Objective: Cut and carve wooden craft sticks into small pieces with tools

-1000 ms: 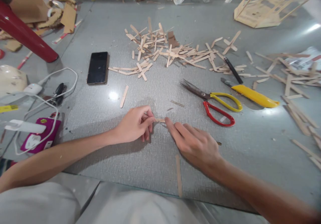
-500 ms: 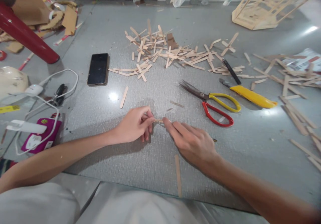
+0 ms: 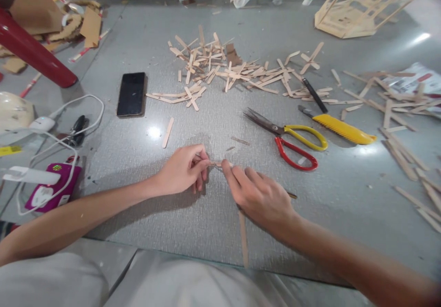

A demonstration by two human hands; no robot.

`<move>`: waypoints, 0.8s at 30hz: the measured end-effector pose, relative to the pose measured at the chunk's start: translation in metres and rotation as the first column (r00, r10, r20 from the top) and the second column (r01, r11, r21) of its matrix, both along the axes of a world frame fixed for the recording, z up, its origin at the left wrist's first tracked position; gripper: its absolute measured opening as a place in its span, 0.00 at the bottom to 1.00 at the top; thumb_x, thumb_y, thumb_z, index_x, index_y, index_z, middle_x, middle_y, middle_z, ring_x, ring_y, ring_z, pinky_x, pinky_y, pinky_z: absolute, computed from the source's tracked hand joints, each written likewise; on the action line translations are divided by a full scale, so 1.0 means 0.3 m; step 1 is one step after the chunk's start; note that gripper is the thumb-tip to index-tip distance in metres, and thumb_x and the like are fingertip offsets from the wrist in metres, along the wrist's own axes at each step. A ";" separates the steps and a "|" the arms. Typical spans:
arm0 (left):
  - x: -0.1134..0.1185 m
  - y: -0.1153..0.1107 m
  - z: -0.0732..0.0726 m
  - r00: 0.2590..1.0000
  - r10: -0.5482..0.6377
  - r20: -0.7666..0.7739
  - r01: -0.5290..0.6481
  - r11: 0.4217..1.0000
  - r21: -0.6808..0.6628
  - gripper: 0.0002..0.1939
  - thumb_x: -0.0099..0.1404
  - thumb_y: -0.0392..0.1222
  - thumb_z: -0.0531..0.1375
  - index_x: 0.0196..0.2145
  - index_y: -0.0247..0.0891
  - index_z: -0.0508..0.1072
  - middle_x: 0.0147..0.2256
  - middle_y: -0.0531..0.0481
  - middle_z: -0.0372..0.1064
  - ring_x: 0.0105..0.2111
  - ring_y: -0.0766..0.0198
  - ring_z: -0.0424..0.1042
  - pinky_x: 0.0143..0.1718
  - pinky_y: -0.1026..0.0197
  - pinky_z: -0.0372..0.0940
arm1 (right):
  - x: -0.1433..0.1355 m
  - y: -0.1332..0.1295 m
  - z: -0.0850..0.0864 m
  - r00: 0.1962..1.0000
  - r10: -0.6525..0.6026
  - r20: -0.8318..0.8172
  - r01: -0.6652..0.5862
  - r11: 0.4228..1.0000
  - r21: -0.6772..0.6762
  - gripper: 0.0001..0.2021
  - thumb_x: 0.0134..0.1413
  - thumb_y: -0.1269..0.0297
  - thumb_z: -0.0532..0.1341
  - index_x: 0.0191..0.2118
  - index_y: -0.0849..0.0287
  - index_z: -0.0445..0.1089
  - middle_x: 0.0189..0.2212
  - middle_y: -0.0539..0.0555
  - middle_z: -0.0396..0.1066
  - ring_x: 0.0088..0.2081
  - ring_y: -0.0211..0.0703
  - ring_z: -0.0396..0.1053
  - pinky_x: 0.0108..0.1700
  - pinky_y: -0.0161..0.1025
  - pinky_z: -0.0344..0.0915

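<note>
Near the middle of the grey table (image 3: 193,220), my left hand (image 3: 184,169) pinches the left end of a small wooden piece (image 3: 216,164). My right hand (image 3: 258,190) has its fingers pressed together at that piece's right end. A thin dark rod (image 3: 292,195) pokes out from behind my right hand; how it is held is hidden. One long wooden stick (image 3: 244,240) lies below my right hand, and a short stick (image 3: 168,132) lies above my left. Two thin slivers (image 3: 240,140) rest just beyond the fingers.
Scissors (image 3: 279,130) and a yellow-handled knife (image 3: 344,129) lie right of centre. A heap of sticks (image 3: 237,70) spreads behind. The phone (image 3: 131,94), white cable (image 3: 99,109) and purple box (image 3: 69,181) are left. A wooden frame (image 3: 344,29) stands back right.
The whole view has shifted slightly. More of the dark rod shows beside my right hand, and both hands stay at the small wooden piece.
</note>
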State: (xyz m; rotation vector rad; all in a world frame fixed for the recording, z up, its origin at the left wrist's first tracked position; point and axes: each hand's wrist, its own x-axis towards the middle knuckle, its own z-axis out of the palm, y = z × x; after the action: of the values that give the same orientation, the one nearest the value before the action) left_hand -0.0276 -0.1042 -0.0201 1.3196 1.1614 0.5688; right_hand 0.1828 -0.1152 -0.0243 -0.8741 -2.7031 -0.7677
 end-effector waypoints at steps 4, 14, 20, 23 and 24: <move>0.003 0.001 0.013 1.000 -0.015 -0.019 0.015 1.000 0.003 0.11 0.74 0.40 0.53 0.32 0.37 0.63 0.23 0.55 0.68 0.17 0.70 0.70 0.14 0.71 0.66 | -0.007 0.001 -0.004 1.000 -0.025 0.017 0.025 1.000 0.018 0.15 0.59 0.81 0.55 0.46 0.69 0.77 0.23 0.49 0.66 0.23 0.36 0.60 0.24 0.37 0.55; 0.001 -0.010 -0.018 0.999 0.046 0.002 -0.046 0.999 -0.003 0.10 0.74 0.42 0.53 0.33 0.38 0.63 0.23 0.55 0.69 0.16 0.69 0.71 0.13 0.70 0.66 | 0.019 -0.002 -0.012 0.998 0.012 -0.066 -0.010 0.999 0.042 0.13 0.61 0.80 0.57 0.47 0.71 0.76 0.22 0.47 0.65 0.23 0.35 0.59 0.26 0.37 0.56; 0.003 -0.008 -0.015 0.999 0.047 0.017 -0.046 0.999 -0.019 0.10 0.74 0.39 0.53 0.33 0.38 0.62 0.23 0.56 0.68 0.16 0.69 0.71 0.13 0.71 0.66 | 0.021 0.011 -0.023 0.990 -0.008 -0.142 0.001 0.999 -0.045 0.14 0.62 0.80 0.55 0.46 0.67 0.75 0.23 0.47 0.67 0.23 0.34 0.61 0.26 0.37 0.56; 0.005 -0.007 -0.010 0.999 0.048 0.016 -0.047 0.999 -0.021 0.10 0.74 0.39 0.53 0.32 0.38 0.62 0.23 0.55 0.68 0.16 0.69 0.71 0.13 0.71 0.66 | 0.019 0.015 -0.025 0.988 -0.011 -0.152 0.001 0.998 -0.066 0.14 0.63 0.80 0.54 0.46 0.66 0.75 0.23 0.46 0.67 0.23 0.34 0.61 0.26 0.37 0.56; 0.006 -0.007 -0.010 0.999 0.048 0.015 -0.047 0.999 -0.020 0.10 0.74 0.39 0.53 0.32 0.38 0.62 0.23 0.55 0.68 0.16 0.69 0.71 0.13 0.70 0.66 | 0.018 0.015 -0.024 0.988 -0.013 -0.151 0.002 0.997 -0.072 0.14 0.63 0.80 0.54 0.47 0.66 0.75 0.23 0.46 0.67 0.23 0.34 0.62 0.26 0.37 0.57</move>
State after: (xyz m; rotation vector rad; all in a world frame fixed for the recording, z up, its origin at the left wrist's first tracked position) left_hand -0.0258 -0.1062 -0.0230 1.2714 1.1852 0.5998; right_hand 0.1883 -0.1106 -0.0315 -0.9198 -2.6085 -0.5840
